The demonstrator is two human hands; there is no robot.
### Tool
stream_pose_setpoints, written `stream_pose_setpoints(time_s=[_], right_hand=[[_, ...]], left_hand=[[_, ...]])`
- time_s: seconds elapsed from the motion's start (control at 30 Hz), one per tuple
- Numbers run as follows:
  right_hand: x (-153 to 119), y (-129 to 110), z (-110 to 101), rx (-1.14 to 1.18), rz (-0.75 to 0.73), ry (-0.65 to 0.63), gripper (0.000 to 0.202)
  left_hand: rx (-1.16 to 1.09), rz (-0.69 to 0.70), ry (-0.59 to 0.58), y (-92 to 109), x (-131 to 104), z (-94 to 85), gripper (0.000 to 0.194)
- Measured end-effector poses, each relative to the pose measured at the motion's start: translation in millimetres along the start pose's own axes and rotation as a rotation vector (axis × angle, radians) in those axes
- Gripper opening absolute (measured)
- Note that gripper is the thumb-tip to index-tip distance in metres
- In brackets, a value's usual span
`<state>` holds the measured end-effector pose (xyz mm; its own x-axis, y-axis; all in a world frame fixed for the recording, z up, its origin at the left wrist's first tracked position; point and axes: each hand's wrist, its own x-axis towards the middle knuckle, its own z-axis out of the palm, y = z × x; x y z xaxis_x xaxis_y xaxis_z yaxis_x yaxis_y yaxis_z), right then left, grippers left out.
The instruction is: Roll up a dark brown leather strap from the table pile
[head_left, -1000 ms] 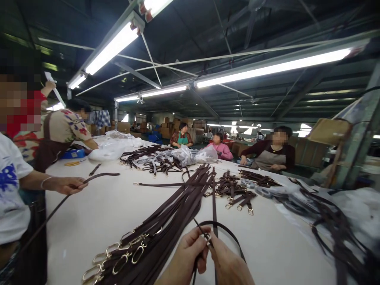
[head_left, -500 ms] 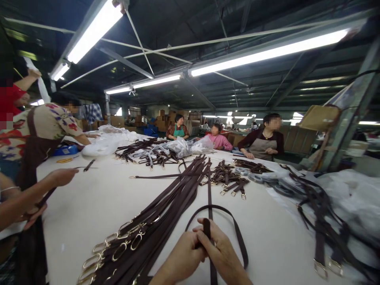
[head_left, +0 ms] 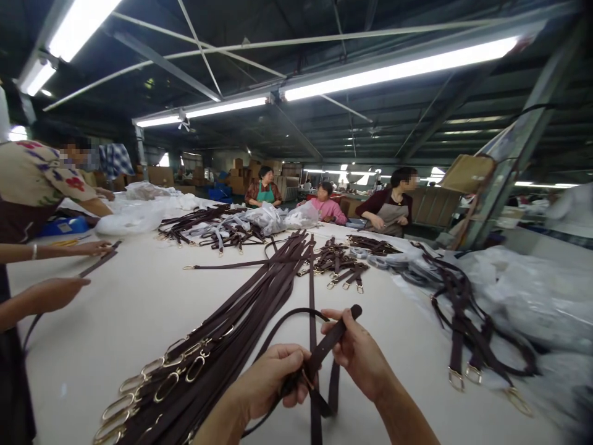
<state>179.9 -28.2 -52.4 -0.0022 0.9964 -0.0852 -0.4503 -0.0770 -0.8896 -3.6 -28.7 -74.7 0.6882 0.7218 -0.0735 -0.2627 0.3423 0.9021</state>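
Between both hands, a flat, dark brown strap.

Single head-worn view, facing forward and slightly down along the table; own hands close at bottom edge, hall ceiling fills the top.

Both hands grip one dark brown strap low in the near middle: the left hand pinches it at a brass ring, the right hand holds its free end (tilted up). A bundle of straps lies left on the white counter.
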Motion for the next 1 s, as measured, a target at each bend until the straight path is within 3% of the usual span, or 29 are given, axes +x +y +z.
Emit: stream_pose_setpoints(time_s=[0.2,0.37,0.57,0.77,1.0], right_hand=[[-0.4,-3.0,-1.5,-0.034,-0.046,-0.007,0.05],[0.2,-0.9,-5.5,-0.007,-0.01,-0.053,0.05],[-4.0,9.4,-0.2,-0.245,0.053,-0.218,0.044],[-3.9,9.9,1.6,-0.194,0.158,-0.142,0.046],[-5.1,7.5,2.3,-0.225,0.17,-0.099,0.044]], left_hand=[[-0.028,-0.035,-0.003,-1.7,2.0,-4.1,0.046],[0.042,-0.038,0.106,-4.1,4.8,-2.6,0.041],[0.208,-0.007,0.187,-0.7,4.7,1.4,0.03],[0.181,-0.03,0.16,3.3,2.1,-2.0,0.031],[0.195,-0.056,0.108,2.5,0.8,-4.0,0.026]])
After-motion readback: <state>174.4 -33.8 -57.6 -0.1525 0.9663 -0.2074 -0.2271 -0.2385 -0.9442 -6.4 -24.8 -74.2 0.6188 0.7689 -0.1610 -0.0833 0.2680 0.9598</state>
